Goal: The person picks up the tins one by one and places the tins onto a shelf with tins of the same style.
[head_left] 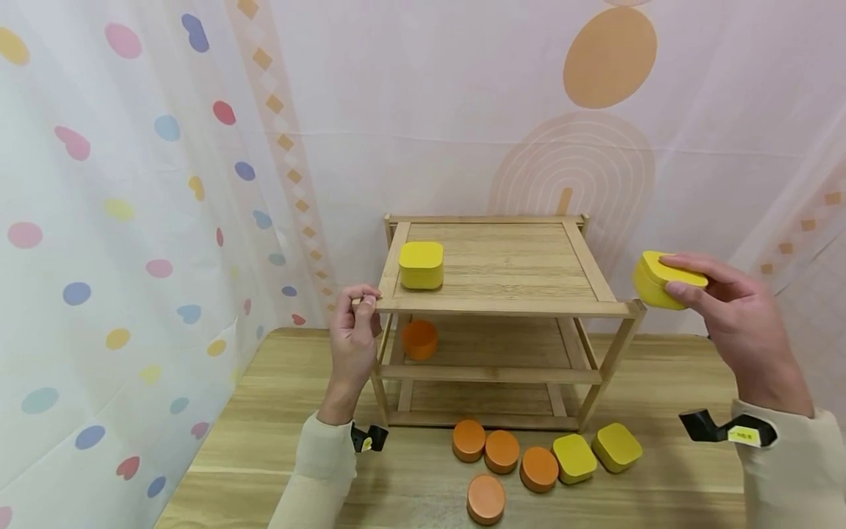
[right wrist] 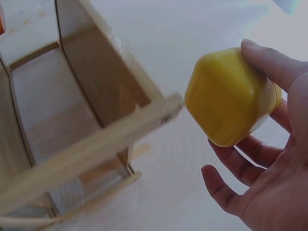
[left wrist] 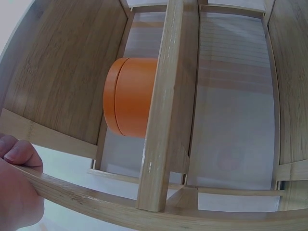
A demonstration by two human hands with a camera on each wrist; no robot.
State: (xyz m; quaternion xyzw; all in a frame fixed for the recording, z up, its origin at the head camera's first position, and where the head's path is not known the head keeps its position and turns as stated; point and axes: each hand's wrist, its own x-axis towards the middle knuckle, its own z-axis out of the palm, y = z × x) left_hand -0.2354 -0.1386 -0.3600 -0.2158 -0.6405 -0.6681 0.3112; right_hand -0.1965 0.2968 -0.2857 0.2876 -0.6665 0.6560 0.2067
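Observation:
My right hand [head_left: 747, 316] grips a yellow rounded-square tin [head_left: 661, 283] in the air, just right of the wooden shelf rack's top. In the right wrist view the thumb and fingers hold this tin [right wrist: 226, 96] by its sides, near a rack corner. My left hand [head_left: 355, 327] pinches the front left corner of the wooden shelf rack [head_left: 496, 305]. Another yellow tin [head_left: 421, 266] stands on the top board at the left. On the middle shelf, below it, sits an orange round tin [head_left: 419, 339], which a front rail partly hides in the left wrist view.
In front of the rack, several orange round tins [head_left: 501, 451] and two yellow tins [head_left: 573, 458] stand on the wooden table [head_left: 251, 448]. A patterned curtain [head_left: 423, 103] hangs close behind the rack and along the left side.

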